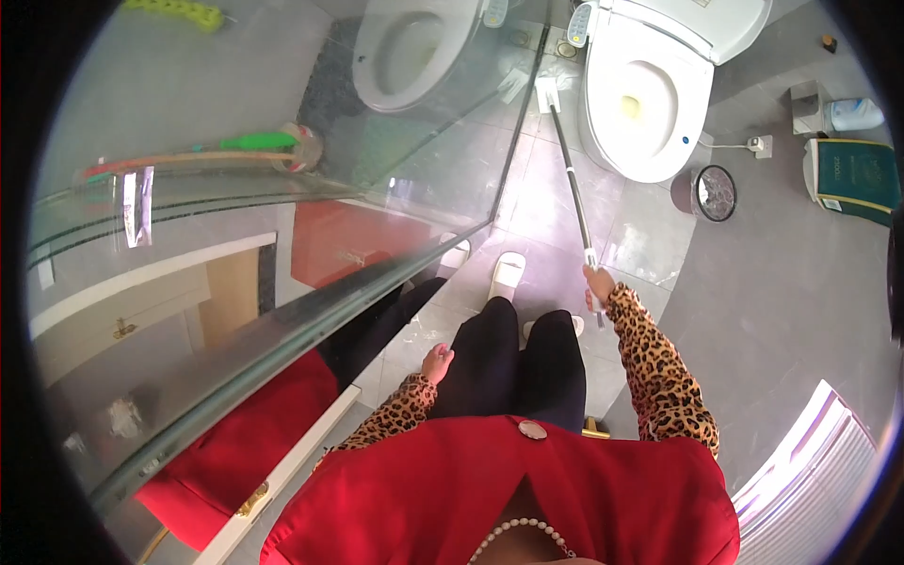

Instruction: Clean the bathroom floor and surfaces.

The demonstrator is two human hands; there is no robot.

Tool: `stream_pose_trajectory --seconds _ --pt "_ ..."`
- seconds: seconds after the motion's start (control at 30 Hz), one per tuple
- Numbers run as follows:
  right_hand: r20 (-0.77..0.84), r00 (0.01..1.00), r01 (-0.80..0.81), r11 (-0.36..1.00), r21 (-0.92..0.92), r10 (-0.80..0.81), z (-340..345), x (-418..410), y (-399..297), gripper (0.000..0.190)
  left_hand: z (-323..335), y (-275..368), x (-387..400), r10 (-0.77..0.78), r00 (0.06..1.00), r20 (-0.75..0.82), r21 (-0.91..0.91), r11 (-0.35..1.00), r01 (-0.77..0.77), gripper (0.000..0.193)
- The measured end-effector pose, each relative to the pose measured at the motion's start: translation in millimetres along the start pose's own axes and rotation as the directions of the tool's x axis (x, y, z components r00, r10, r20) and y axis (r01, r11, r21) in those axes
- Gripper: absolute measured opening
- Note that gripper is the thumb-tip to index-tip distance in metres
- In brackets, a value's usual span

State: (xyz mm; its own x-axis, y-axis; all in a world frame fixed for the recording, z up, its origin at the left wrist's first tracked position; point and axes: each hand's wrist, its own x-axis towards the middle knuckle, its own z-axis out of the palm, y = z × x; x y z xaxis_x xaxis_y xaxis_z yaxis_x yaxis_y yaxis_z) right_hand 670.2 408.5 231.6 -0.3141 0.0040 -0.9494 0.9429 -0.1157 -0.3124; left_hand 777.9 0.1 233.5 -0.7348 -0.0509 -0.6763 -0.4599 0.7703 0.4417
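My right hand [599,287] is closed around the grip of a long-handled flat mop [575,191], whose metal pole runs away from me across the tiled floor. The white mop head [546,94] lies flat on the tiles between the glass partition and the base of the toilet [657,106]. At my left side, beside my thigh, my left hand [438,361] hangs with its fingers loosely curled; no object shows in it. The mop's reflection appears in the glass.
A glass shower partition [522,120] stands close on the left. Right of the toilet are a small waste bin [715,193], a plugged-in cord [759,145], a green pack [856,173] and a bottle [853,114]. A white door edge [296,459] is near my left arm.
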Motion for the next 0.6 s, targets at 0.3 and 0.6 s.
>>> stream_pose_trajectory --seconds 0.3,0.6 --pt "-0.041 0.986 -0.168 0.952 -0.255 0.163 9 -105 84 0.033 -14 12 -3 -0.003 0.990 0.140 -0.028 1.000 0.007 0.047" --pt "-0.144 0.975 -0.218 0.838 -0.501 0.167 -12 -154 138 0.040 -2 32 9 0.017 0.986 0.167 -0.039 0.999 -0.011 0.046"
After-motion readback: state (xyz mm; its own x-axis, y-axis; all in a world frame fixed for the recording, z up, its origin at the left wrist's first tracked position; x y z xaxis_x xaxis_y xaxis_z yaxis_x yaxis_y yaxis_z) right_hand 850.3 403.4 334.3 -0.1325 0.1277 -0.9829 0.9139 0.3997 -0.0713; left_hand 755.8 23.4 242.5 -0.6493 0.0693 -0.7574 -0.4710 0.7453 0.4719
